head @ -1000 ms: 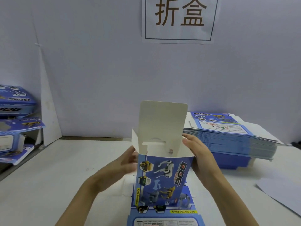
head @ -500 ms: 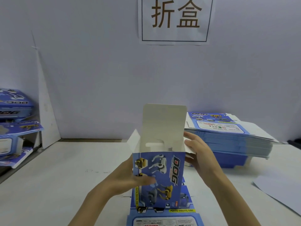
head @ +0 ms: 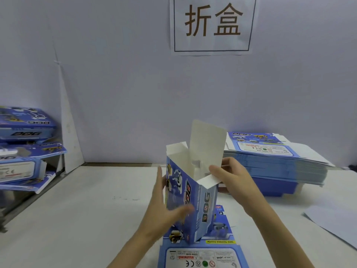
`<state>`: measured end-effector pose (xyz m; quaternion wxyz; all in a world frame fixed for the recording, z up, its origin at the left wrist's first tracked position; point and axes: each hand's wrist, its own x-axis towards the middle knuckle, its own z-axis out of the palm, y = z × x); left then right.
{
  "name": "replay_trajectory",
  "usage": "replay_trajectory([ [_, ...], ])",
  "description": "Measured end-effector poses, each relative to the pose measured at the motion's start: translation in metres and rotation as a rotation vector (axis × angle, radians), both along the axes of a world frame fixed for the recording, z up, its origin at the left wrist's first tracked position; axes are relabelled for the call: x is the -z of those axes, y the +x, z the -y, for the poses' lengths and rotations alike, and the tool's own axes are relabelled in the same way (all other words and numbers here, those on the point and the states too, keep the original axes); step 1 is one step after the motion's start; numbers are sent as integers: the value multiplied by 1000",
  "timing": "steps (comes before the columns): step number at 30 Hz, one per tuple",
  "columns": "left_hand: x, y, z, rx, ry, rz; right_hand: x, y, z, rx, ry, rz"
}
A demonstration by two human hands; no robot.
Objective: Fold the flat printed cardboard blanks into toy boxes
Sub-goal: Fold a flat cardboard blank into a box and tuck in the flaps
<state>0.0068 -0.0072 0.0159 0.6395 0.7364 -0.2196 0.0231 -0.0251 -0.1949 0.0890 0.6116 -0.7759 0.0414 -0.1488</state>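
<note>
A blue printed toy box [head: 193, 202] stands upright at the table's middle, its top open, with a tall white lid flap [head: 207, 144] raised at the back. My left hand [head: 164, 211] grips the box's left wall, thumb across the front face. My right hand [head: 229, 176] pinches the small white side flap [head: 208, 180] at the box's top right corner. The box stands on a flat printed blank [head: 201, 254] that lies near the front edge.
A thick stack of flat blanks [head: 274, 159] lies at the right rear. Folded boxes [head: 25, 144] are piled on a lower ledge at the left. A loose white sheet [head: 334, 223] lies at the right. A paper sign [head: 212, 26] hangs on the back wall.
The box has turned so that its right side wall now faces me. My left hand has slid lower along the box, and my right hand now pinches the side flap.
</note>
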Motion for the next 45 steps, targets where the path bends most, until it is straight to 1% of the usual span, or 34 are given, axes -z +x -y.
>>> replay_trajectory([
  [2, 3, -7, 8, 4, 47, 21, -4, -2, -5, -19, -107, -26],
  [5, 3, -5, 7, -81, 83, 49, -18, -5, -5, -27, -280, -47],
  [6, 3, -4, 6, -107, 106, 64, -26, -6, -4, -13, -293, -9],
  [8, 4, -3, 4, -142, 170, 96, -44, -4, -2, 57, -242, 133],
  [10, 2, -3, 4, -152, 193, 98, -62, 3, -2, 108, -211, 267],
  [13, 2, -3, 6, -151, 173, 75, -73, 16, -6, 80, -287, 315],
  [15, 5, -1, 6, -150, 153, 92, -69, 22, -2, 84, -268, 297],
  [16, 7, -1, 5, -146, 143, 101, -65, 26, 2, 92, -183, 273],
  [18, 9, 0, 5, -134, 124, 112, -54, 32, 12, 122, 119, 160],
  [20, 10, 1, 6, -130, 108, 102, -34, 35, 23, 171, 459, -68],
  [21, 11, 1, 6, -128, 99, 96, -19, 33, 26, 152, 535, -223],
  [22, 11, 1, 7, -127, 97, 96, -4, 29, 27, 95, 563, -376],
  [24, 12, 1, 9, -131, 115, 124, 21, 21, 25, -65, 619, -604],
  [25, 12, 1, 10, -136, 121, 139, 28, 19, 25, -108, 653, -648],
  [27, 13, 2, 10, -141, 125, 141, 27, 23, 28, -91, 655, -624],
  [31, 16, 4, 6, -115, 114, 137, -2, 38, 29, 67, 516, -395],
  [32, 17, 5, 6, -117, 121, 143, -10, 41, 29, 98, 444, -329],
  [35, 17, 4, 6, -119, 108, 139, -25, 42, 26, 132, 107, -110],
  [39, 17, 4, 8, -132, 99, 145, -26, 42, 23, 189, -128, 149],
  [42, 16, 3, 10, -130, 88, 140, -22, 44, 20, 259, -363, 250],
  [45, 18, 2, 9, -166, 103, 150, -26, 47, 20, 250, -397, 272],
])
